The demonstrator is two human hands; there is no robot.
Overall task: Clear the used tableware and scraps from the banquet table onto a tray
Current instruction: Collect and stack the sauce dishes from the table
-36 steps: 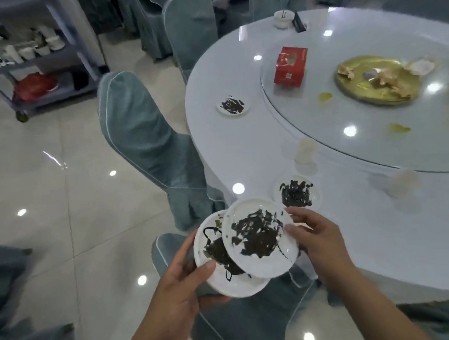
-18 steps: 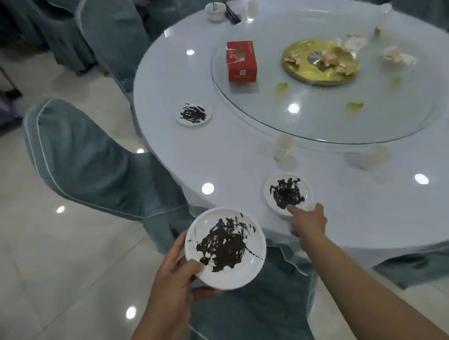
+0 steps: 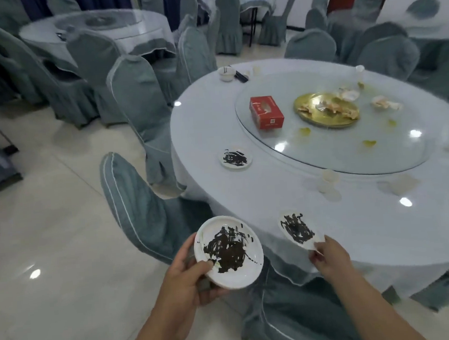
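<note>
My left hand grips stacked white small plates smeared with dark scraps, held off the table's near edge above a chair. My right hand pinches the near rim of another dirty white plate at the edge of the round banquet table. A third dirty plate lies further in on the left. On the glass turntable are a gold dish with food scraps and crumpled scraps beside it.
A red tissue box stands on the turntable. Pale cups sit near the turntable rim; a bowl with chopsticks is at the far edge. Covered chairs ring the table, one right below my hands. Other tables stand behind.
The two plates came together into one stack in my left hand. My right hand let go, reached to the plate on the table and now pinches its rim. The view has lifted toward the room.
</note>
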